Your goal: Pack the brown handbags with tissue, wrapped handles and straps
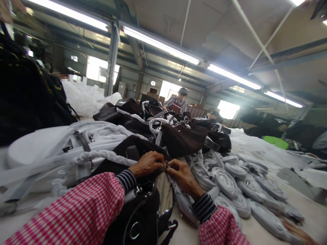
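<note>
A dark brown handbag [143, 212] lies before me, its zipped top open on a beige lining [163, 190]. At the far end of that opening my left hand [149, 165] is closed in a pinch on the bag's edge. Facing it, my right hand [185, 175] pinches a small shiny metal piece, which looks like a zipper pull [167, 164]; the fingertips partly cover it. The two hands nearly touch. A metal ring [135, 229] shows on the bag's near side. A handle wrapped in white material [107, 156] lies by my left wrist.
Several wrapped, coiled straps [226, 182] lie to the right. More dark handbags [184, 136] are heaped ahead, and black bags [28, 92] rise at the left. White wrapping [87, 98] is piled behind. Another person's hand [298, 233] is at bottom right; a co-worker [177, 102] stands beyond.
</note>
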### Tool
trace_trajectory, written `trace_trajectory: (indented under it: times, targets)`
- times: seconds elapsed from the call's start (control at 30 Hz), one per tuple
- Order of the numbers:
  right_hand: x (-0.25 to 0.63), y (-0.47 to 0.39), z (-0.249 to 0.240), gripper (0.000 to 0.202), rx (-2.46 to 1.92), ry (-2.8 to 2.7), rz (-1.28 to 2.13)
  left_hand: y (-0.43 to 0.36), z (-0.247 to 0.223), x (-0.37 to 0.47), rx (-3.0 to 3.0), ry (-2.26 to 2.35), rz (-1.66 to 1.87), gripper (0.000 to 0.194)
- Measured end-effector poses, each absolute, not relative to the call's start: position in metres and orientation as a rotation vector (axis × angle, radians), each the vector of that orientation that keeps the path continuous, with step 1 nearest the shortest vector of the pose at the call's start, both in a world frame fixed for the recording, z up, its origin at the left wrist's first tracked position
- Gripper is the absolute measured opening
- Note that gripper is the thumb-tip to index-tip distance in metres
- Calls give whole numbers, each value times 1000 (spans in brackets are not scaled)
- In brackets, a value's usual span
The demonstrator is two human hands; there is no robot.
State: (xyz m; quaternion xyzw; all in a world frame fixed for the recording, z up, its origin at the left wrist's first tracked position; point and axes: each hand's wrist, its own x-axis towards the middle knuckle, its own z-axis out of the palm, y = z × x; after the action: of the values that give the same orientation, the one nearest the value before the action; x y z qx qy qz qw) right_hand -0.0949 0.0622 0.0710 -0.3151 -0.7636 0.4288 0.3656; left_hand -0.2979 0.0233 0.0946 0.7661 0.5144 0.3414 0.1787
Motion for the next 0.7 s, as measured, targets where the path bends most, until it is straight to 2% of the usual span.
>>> trace_trajectory:
  times: [0.17,0.33,0.47,0.6,0.7]
  targets:
    - [-80,39,88,22,-907,-2068,666,21,96,-294,1947,1268,1124,11]
    - [-30,-5,94,15,-956,-1905,505,23,91,-287,1704,1123,1260,14]
    - [-4,-44,82,9,-845,-2085,408,21,92,-283,1583,1079,1279,14]
    - [-13,-55,69,27,-651,-2357,-15,18,95,-282,1548,1048,1274,17]
    - [-28,-48,68,25,-517,-2461,-316,16,98,-281,1554,1027,1264,19]
